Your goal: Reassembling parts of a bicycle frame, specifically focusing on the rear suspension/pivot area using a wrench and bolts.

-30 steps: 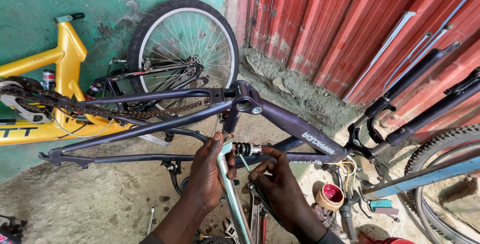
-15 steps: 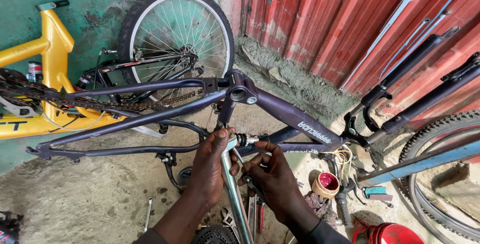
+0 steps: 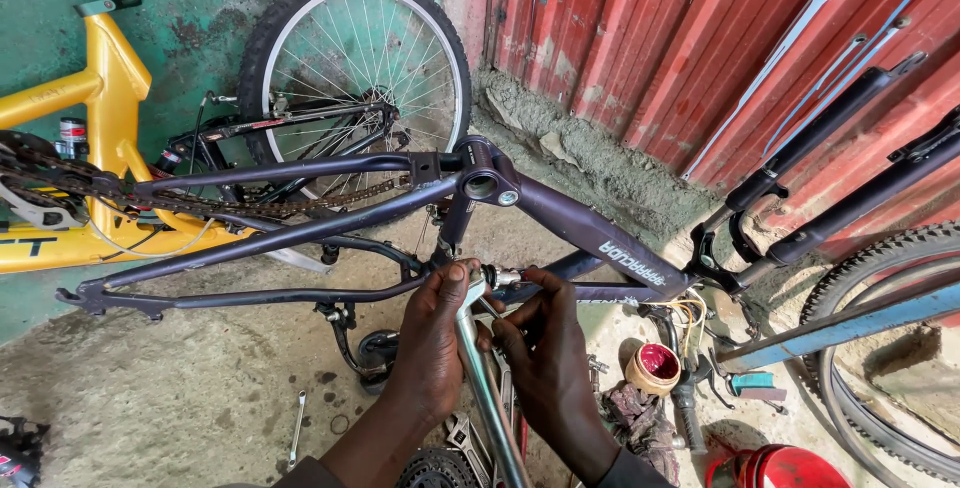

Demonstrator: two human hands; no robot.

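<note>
In the head view, the purple bike frame point(image 3: 330, 233) spans from 9 to 3 o'clock, hemmed in by the yellow frame point(image 3: 100, 108) at 10, a wheel point(image 3: 355, 78) at 12, and the red corrugated wall point(image 3: 700, 38) at 1; bare concrete floor point(image 3: 180, 378) lies open at 8. At centre, the left hand point(image 3: 432, 348) is curled around a silver wrench point(image 3: 485, 378) whose head meets the frame's axle fitting point(image 3: 500, 276). The right hand point(image 3: 545, 348), just at 3 o'clock of the wrench, pinches that fitting with its fingertips.

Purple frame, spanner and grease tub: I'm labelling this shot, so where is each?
Purple frame point(image 3: 590, 233), head view, on its sloping tube.
Spanner point(image 3: 482, 373), head view, on its silver shaft.
Grease tub point(image 3: 655, 364), head view, on the red inside.
</note>
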